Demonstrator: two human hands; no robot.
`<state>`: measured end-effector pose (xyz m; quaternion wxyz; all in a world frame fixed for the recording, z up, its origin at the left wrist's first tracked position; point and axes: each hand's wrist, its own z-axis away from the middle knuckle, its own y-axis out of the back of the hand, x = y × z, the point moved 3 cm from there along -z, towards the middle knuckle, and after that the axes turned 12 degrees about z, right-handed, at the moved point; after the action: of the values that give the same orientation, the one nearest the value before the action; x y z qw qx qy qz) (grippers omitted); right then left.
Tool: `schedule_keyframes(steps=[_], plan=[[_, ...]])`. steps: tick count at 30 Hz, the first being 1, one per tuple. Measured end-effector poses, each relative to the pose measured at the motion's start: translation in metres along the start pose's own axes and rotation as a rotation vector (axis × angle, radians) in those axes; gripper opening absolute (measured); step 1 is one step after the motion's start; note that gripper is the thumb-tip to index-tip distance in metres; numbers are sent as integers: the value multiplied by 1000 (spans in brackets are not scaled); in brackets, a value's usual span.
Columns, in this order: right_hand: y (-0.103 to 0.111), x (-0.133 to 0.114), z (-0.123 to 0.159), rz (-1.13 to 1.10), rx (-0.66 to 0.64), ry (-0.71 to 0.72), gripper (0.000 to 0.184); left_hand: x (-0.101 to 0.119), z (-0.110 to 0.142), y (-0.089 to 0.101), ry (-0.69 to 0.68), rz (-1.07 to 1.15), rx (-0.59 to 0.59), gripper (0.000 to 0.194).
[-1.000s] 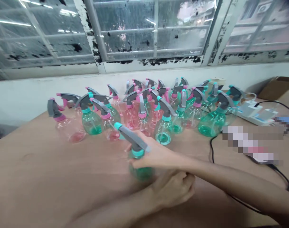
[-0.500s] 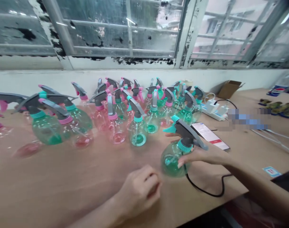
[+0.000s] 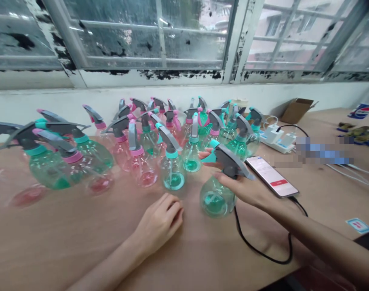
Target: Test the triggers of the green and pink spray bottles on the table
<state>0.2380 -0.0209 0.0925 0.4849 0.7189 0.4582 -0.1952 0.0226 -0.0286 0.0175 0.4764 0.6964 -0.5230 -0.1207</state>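
My right hand [image 3: 245, 186] is wrapped around the neck of a green spray bottle [image 3: 216, 200] with a grey and teal trigger head. The bottle is upright at the tabletop, and fingers show behind its head. My left hand [image 3: 161, 215] lies on the table to the left of it, fingers curled into a loose fist with nothing visible in them. Just beyond that hand stand a clear spray bottle with a teal collar [image 3: 172, 171] and a pink one [image 3: 143, 169]. Several more pink and green spray bottles are crowded behind and to the left, such as a green one [image 3: 46, 169].
A phone [image 3: 272, 176] with a lit screen lies right of the held bottle, its black cable [image 3: 263, 254] looping over the table [image 3: 90, 242]. Farther back are a white power strip [image 3: 277, 139] and a cardboard box [image 3: 298, 110]. Windows line the wall behind.
My right hand has shifted up to the bottle's neck, and the bottle sits slightly farther back and left. My left hand has moved left and away from me, still curled.
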Motion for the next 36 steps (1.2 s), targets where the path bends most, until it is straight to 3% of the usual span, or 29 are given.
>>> schedule_keyframes(steps=[7,11,15,18,36], plan=[[-3,11,-20,-42,40,61,42,3,1,-4,19,55,-31,14],[0,13,-22,-67,35,60,26,2,0,-5,29,73,-26,14],[5,7,-17,77,48,8,8,3,-1,-4,23,86,-11,15],[8,5,-14,139,66,-19,10,3,-1,-4,21,99,-7,16],[3,18,-7,38,66,39,29,1,-2,-5,53,77,-18,16]])
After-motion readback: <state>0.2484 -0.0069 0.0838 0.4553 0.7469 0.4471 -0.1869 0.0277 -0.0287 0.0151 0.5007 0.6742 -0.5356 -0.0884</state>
